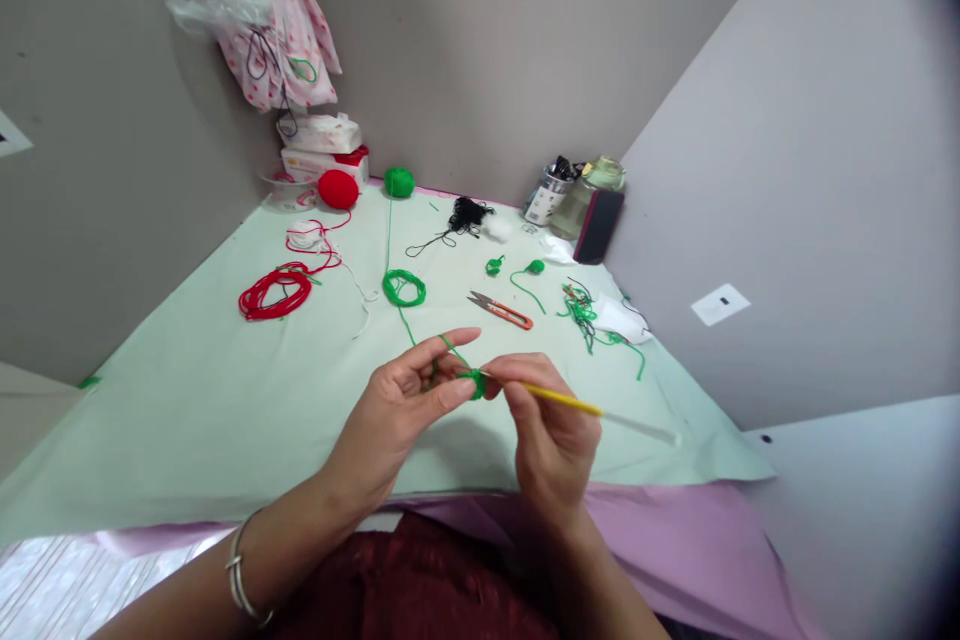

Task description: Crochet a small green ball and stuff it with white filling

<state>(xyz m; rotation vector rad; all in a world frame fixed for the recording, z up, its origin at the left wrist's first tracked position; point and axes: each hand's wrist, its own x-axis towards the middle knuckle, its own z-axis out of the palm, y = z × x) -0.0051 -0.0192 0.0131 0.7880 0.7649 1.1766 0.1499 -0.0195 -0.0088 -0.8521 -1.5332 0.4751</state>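
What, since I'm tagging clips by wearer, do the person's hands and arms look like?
The left hand and right hand are ungloved, with no ring visible. A slim, silvery bangle, seemingly of two bands, circles the left forearm; nothing similar shows on the right. No sleeve shows on either side.

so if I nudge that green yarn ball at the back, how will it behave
The green yarn ball looks round, so it may well roll. Being wound yarn, it's probably light and slightly squashy. A strand runs from it to the green coil, so rolling could pay out more yarn.
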